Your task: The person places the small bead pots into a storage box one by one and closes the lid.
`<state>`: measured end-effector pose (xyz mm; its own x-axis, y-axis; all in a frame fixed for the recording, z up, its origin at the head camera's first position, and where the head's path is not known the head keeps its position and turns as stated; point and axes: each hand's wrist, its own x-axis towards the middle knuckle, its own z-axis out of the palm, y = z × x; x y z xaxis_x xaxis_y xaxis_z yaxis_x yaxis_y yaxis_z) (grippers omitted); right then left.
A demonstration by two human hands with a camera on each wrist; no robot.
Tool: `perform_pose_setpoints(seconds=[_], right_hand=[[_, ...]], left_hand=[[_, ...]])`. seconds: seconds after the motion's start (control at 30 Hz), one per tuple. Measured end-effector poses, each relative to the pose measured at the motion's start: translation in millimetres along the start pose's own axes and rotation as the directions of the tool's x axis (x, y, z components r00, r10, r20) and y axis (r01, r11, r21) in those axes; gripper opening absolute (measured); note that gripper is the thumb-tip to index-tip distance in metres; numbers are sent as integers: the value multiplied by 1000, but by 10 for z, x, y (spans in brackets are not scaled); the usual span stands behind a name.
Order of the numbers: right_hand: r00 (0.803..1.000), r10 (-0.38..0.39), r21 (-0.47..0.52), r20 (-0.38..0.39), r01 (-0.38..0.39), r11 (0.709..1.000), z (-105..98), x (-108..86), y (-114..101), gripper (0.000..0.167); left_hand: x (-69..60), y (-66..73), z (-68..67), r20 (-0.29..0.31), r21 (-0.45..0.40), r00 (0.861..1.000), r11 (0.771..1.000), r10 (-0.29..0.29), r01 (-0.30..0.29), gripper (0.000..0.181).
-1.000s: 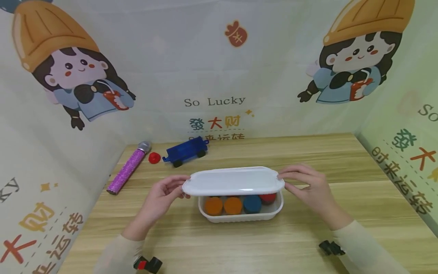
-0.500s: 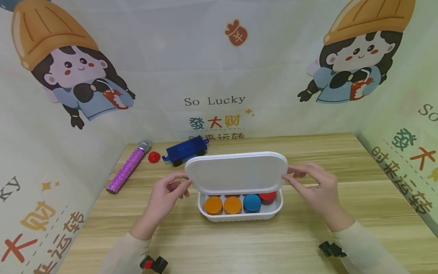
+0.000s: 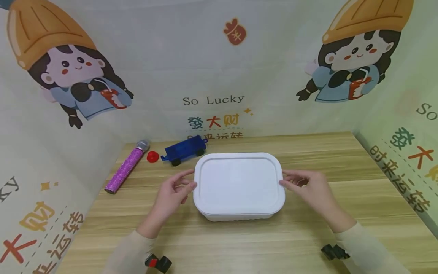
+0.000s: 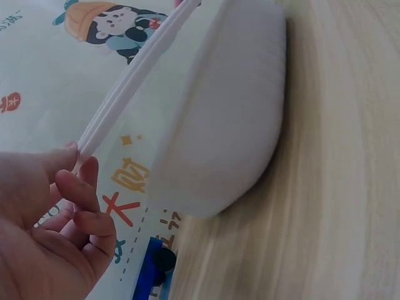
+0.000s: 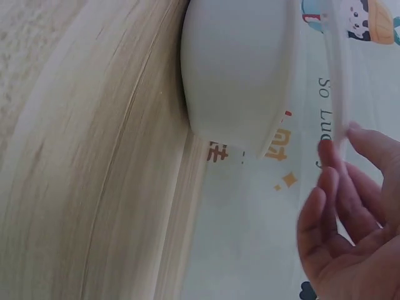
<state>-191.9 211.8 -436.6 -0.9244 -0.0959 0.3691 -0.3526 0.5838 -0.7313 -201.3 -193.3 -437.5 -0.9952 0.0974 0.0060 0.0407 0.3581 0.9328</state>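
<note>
A white rectangular lid [image 3: 239, 184] with rounded corners is held level above a white container [image 3: 239, 217], hiding what lies inside. Both wrist views show a gap between the lid [image 4: 128, 84] and the rim of the container [image 4: 231, 112]. At the lid's left end, my left hand [image 3: 173, 191] pinches the edge between thumb and fingers. My right hand [image 3: 309, 188] pinches the opposite end the same way; in the right wrist view its thumb and fingers meet on the lid's edge [image 5: 337, 81].
Behind and to the left on the wooden table [image 3: 239, 247] lie a purple glittery microphone [image 3: 126, 167], a small red piece [image 3: 153, 156] and a blue toy wagon [image 3: 184, 149]. A printed cloth [image 3: 273, 76] rises along the back and sides.
The lid has turned from tilted, with its underside showing, to level above the container. The orange, blue and red round pieces inside are now out of sight. Both hands have kept hold.
</note>
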Motion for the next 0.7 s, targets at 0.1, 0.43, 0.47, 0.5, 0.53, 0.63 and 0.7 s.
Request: perform_pose_setpoints(seconds=[0.1, 0.43, 0.47, 0.5, 0.53, 0.63, 0.7], right_hand=[[994, 65, 7, 88, -66, 998, -2, 12, 18, 35], [981, 87, -14, 174, -86, 996, 55, 60, 99, 32], [980, 84, -12, 178, -83, 996, 61, 61, 107, 31], [980, 83, -12, 181, -82, 997, 66, 63, 117, 30], [980, 84, -10, 183, -83, 996, 72, 66, 128, 30], [976, 89, 0, 198, -91, 996, 85, 73, 154, 28], [973, 92, 3, 211, -95, 995, 93, 73, 175, 28]], left_hand=[[23, -59, 20, -1, 12, 1000, 1000, 10, -10, 46], [70, -185, 36, 29, 165, 999, 986, -29, 24, 47], [70, -191, 34, 39, 179, 999, 984, -29, 22, 48], [69, -196, 32, 42, 184, 999, 983, -35, 26, 49], [68, -199, 33, 45, 189, 998, 982, -40, 31, 49], [68, -216, 46, 53, 188, 997, 981, -48, 37, 49], [68, -222, 57, 57, 184, 997, 982, -55, 44, 48]])
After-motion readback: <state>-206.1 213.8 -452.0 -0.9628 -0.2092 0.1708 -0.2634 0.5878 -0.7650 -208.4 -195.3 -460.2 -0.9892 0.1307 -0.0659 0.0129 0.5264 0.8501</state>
